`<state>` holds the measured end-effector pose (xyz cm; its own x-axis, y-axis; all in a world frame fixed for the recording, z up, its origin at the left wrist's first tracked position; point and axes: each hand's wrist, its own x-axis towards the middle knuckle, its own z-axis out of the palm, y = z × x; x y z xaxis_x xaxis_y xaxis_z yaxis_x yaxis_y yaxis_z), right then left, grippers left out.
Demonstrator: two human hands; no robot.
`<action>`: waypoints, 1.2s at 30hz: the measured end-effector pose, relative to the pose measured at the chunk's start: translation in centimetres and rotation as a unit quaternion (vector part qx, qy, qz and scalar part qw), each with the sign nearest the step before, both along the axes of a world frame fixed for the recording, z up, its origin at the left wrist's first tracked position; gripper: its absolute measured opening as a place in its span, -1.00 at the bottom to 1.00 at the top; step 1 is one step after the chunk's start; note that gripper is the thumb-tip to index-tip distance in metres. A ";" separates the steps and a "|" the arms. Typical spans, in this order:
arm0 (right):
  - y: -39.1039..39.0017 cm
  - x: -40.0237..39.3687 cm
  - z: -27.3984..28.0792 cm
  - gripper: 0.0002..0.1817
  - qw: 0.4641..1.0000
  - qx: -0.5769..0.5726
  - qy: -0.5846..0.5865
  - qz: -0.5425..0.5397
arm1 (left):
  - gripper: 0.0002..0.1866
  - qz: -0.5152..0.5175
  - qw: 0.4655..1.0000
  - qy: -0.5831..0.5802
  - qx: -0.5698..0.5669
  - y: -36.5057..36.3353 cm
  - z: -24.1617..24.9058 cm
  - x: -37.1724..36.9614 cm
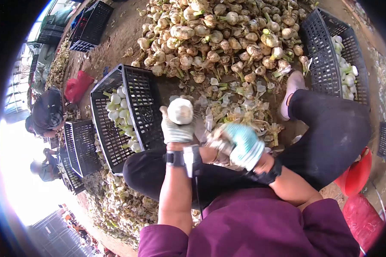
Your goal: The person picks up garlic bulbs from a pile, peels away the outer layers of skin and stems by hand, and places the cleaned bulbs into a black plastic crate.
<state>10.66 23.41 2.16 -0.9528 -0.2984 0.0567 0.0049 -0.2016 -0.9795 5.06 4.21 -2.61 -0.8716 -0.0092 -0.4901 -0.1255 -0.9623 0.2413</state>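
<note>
My left hand (178, 132), in a striped knit glove, is closed around a whitish onion bulb (180, 111) held up in front of my lap. To its right, my right hand (240, 143) wears a green and white glove and is smeared by motion. Its fingers are blurred, and I cannot make out whether they hold anything. Loose skins and trimmings (244, 111) lie on the ground just beyond both hands. A large heap of unpeeled, soil-stained onions (214, 38) rises beyond the trimmings.
A black crate (143, 103) with white peeled bulbs (118, 109) stands left of my knee. Another black crate (321, 32) with white bulbs (348, 70) is at the right. Two people sit at far left near further crates (79, 145). A red bucket (356, 173) is beside my right leg.
</note>
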 end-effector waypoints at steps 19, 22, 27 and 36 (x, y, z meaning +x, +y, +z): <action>3.7 -5.5 -5.1 -0.66 0.958 0.216 -0.185 -0.032 | -0.65 -0.163 0.716 -0.260 -0.627 0.2 -17.7 -15.2; 4.3 -6.1 -5.6 -0.64 0.939 0.191 -0.286 0.028 | -0.69 -0.215 0.767 -0.212 -0.566 2.2 -14.3 -14.5; 3.8 -4.5 -11.5 -0.72 0.949 0.104 -0.239 -0.176 | -0.86 -0.397 0.794 -0.095 -0.451 5.6 -7.1 -9.2; 5.1 -4.2 -6.2 -0.69 0.940 0.284 -0.162 -0.103 | -0.42 -0.296 0.469 0.210 -0.805 11.1 2.0 0.6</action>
